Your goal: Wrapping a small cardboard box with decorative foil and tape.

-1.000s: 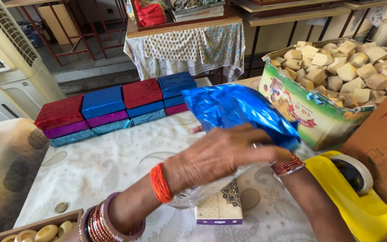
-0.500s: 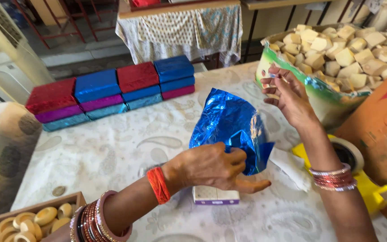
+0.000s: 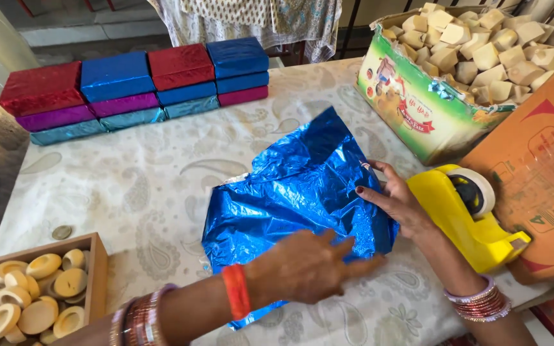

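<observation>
Currently blue foil wrapping sheet [image 3: 290, 192] lies spread on the tablecloth [image 3: 129, 179]; left hand [image 3: 309, 266] flat, fingers extended, pinning it; right hand [image 3: 392, 198] fingers open, smoothing edge beside yellow tape dispenser [image 3: 463, 218].

The blue foil sheet [image 3: 290, 192] hides whatever lies beneath it; the orange carton [image 3: 533, 166] is cut off.

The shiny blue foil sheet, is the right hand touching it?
Touching. In the head view the right hand lies flat on the crinkled blue foil wrapping sheet at its right edge, fingers pressing it to the table.
</observation>
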